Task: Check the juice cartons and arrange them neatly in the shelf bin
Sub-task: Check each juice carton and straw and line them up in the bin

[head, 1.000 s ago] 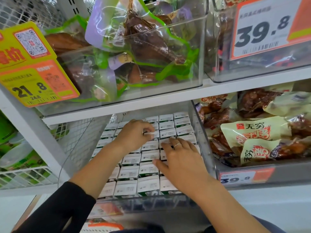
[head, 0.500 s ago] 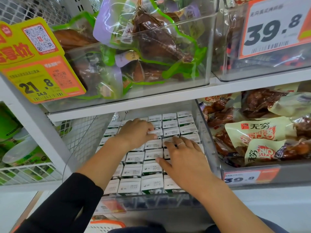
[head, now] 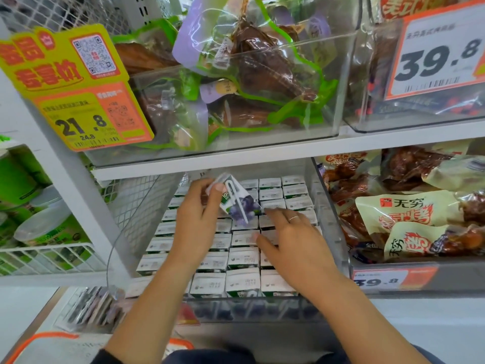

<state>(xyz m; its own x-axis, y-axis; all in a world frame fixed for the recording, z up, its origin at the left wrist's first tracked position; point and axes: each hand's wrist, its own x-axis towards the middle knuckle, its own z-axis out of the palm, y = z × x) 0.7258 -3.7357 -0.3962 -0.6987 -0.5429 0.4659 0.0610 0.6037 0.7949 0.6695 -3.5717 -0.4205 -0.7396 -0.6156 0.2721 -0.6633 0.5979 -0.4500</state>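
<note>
A clear shelf bin (head: pixel 331 232) holds several rows of small white-topped juice cartons (head: pixel 242 282) standing upright. My left hand (head: pixel 199 219) grips one carton (head: pixel 237 203) by its top and holds it tilted above the rows; its side shows blueberries and a straw. My right hand (head: pixel 291 245) hovers just right of it with fingers spread and relaxed over the cartons in the right columns, a ring on one finger. It holds nothing.
A shelf board (head: pixel 236 156) with a clear bin of vacuum-packed meat (head: pixel 249 82) hangs low over the cartons. Snack bags (head: pixel 409 211) fill the bin to the right. A wire mesh wall (head: pixel 139 203) and green tubs (head: pixel 44 227) lie to the left. Price tags (head: pixel 86 114) stick out.
My left hand has lifted one carton out of the back rows and tilted it up. My right hand stayed over the right columns, its fingers now spread.
</note>
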